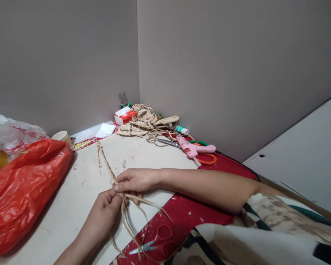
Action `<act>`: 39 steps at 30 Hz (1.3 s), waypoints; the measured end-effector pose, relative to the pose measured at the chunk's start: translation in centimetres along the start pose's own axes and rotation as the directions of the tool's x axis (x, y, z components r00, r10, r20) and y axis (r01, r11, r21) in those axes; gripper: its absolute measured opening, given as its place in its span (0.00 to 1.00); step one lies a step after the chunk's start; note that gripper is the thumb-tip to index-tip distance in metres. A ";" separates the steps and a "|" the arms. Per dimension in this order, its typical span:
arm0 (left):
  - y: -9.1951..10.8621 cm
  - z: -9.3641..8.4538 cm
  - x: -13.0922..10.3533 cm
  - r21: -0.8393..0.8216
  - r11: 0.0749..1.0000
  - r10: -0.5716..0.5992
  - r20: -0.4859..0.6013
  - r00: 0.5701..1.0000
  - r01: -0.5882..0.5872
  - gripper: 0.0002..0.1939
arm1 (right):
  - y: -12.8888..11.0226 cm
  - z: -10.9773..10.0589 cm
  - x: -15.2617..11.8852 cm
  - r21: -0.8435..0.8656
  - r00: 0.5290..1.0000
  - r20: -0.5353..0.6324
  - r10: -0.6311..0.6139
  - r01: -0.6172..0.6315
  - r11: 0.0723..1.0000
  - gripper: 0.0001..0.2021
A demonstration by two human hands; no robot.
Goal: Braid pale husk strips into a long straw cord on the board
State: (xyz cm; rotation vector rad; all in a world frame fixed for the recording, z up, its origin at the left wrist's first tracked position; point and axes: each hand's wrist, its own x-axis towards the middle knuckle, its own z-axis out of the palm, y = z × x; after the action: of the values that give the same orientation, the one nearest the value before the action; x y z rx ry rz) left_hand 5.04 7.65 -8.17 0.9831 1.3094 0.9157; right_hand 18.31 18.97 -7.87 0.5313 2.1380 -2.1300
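Note:
A thin straw braid (108, 166) runs from the white board down to my two hands, which meet at its lower end. My left hand (107, 205) pinches the braid from the near left side. From the right, my right hand (135, 181) grips it too, thumb and fingers closed at the same spot. Loose straw strands (129, 224) fan out below the fingers toward the board's near edge. Between the fingertips the exact crossing of the strands is hidden. Small scissors (151, 247) with red handles lie under the strand ends on the red cloth.
A red plastic bag (27, 191) fills the left side, beside a paper cup (62, 137). Toward the corner sit woven straw pieces (135, 129), a small red box (126, 117) and pliers (124, 100). A pink glue gun (194, 148) lies by orange-handled scissors (209, 159). Grey walls stand behind the white board (85, 206).

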 end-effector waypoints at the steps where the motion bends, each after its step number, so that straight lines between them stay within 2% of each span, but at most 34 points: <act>1: 0.1 0.1 0.0 0.009 1.000 0.021 0.012 1.000 -0.021 0.18 | 0.0 0.2 -0.1 0.041 1.000 0.020 0.006 -0.006 0.999 0.13; 3: 0.3 0.1 0.1 0.006 0.999 0.035 0.016 0.999 -0.035 0.17 | 0.0 0.5 -0.4 0.109 0.998 0.043 0.036 -0.040 0.993 0.14; 7: 0.1 -0.1 0.5 -0.035 0.998 -0.050 -0.028 0.998 0.049 0.16 | 0.2 -0.4 -1.3 0.177 0.992 0.071 0.108 -0.119 0.977 0.14; 10: 0.0 -0.4 0.8 -0.034 0.997 -0.075 -0.038 0.996 0.074 0.19 | 0.0 -2.6 -2.8 0.060 0.985 0.032 0.167 -0.169 0.984 0.08; 11: 0.1 -0.4 0.9 -0.023 0.997 -0.075 -0.037 0.997 0.074 0.20 | -0.3 -3.4 -3.5 -0.025 0.981 -0.016 0.193 -0.193 0.981 0.07; 13: 0.2 -0.3 1.1 -0.001 0.998 -0.064 -0.031 0.997 0.064 0.20 | -1.2 -4.6 -5.0 -0.252 0.959 -0.227 0.172 -0.228 0.940 0.07; 14: 0.2 -0.3 1.2 0.003 0.998 -0.059 -0.028 0.998 0.059 0.20 | -1.8 -4.8 -5.7 -0.378 0.919 -0.383 0.092 -0.247 0.892 0.07; 15: 0.3 -0.2 1.3 0.007 0.998 -0.055 -0.026 0.998 0.055 0.19 | -2.4 -4.7 -6.4 -0.484 0.855 -0.518 -0.020 -0.273 0.831 0.09; 16: 0.3 -0.1 1.3 0.011 0.999 -0.052 -0.025 0.998 0.053 0.19 | -3.0 -4.3 -6.9 -0.549 0.790 -0.600 -0.130 -0.288 0.785 0.13; 17: 0.3 -0.1 1.3 0.017 0.999 -0.049 -0.025 0.998 0.050 0.19 | -3.5 -3.6 -7.3 -0.586 0.752 -0.625 -0.210 -0.274 0.763 0.17; 18: 0.3 -0.1 1.3 0.024 0.999 -0.045 -0.028 0.999 0.045 0.18 | -3.9 -2.7 -7.4 -0.608 0.751 -0.608 -0.257 -0.232 0.760 0.21; 20: 0.4 -0.2 1.2 0.039 0.999 -0.031 -0.033 0.999 0.033 0.18 | -4.2 -0.6 -7.1 -0.653 0.791 -0.526 -0.312 -0.142 0.744 0.25; 22: 0.4 -0.3 1.1 0.049 0.999 -0.014 -0.033 0.999 0.016 0.18 | -3.9 1.3 -5.9 -0.707 0.813 -0.479 -0.332 -0.134 0.694 0.27; 24: 0.5 -0.5 1.1 0.054 0.999 0.002 -0.027 1.000 -0.001 0.19 | -3.1 2.3 -4.3 -0.680 0.874 -0.425 -0.236 -0.135 0.721 0.24; 25: 0.6 -0.6 1.0 0.056 0.998 0.008 -0.022 1.000 -0.007 0.20 | -2.6 2.5 -3.5 -0.625 0.892 -0.412 -0.189 -0.125 0.770 0.20; 26: 0.6 -0.7 1.0 0.058 0.998 0.013 -0.017 1.000 -0.012 0.19 | -2.2 2.5 -2.8 -0.535 0.902 -0.405 -0.150 -0.101 0.839 0.15; 28: 0.6 -0.8 1.0 0.066 0.998 0.020 -0.005 1.000 -0.020 0.18 | -1.4 2.2 -1.9 -0.249 0.947 -0.321 -0.031 -0.053 0.967 0.06; 30: 0.5 -0.9 1.0 0.071 0.997 0.023 0.005 1.000 -0.023 0.18 | -1.0 1.8 -1.4 0.009 0.976 -0.211 0.054 -0.053 0.999 0.02; 31: 0.5 -0.9 1.0 0.072 0.997 0.024 0.007 1.000 -0.024 0.18 | -1.0 1.6 -1.3 0.081 0.982 -0.170 0.080 -0.067 0.994 0.02; 35: 0.4 -1.1 0.8 0.066 0.998 0.023 -0.004 1.000 -0.023 0.20 | -0.8 0.8 -1.1 0.145 0.989 -0.074 0.125 -0.113 0.983 0.03; 39: 0.2 -1.3 0.6 0.065 0.998 0.002 -0.013 1.000 -0.002 0.20 | -0.1 0.2 -0.6 0.216 0.995 0.017 0.101 -0.102 0.971 0.08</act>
State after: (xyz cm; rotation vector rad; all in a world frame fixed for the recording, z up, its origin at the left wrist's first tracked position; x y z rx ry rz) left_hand 3.78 8.34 -8.21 1.0304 1.3569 0.8871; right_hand 18.82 18.71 -7.61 0.6356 1.8417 -2.3173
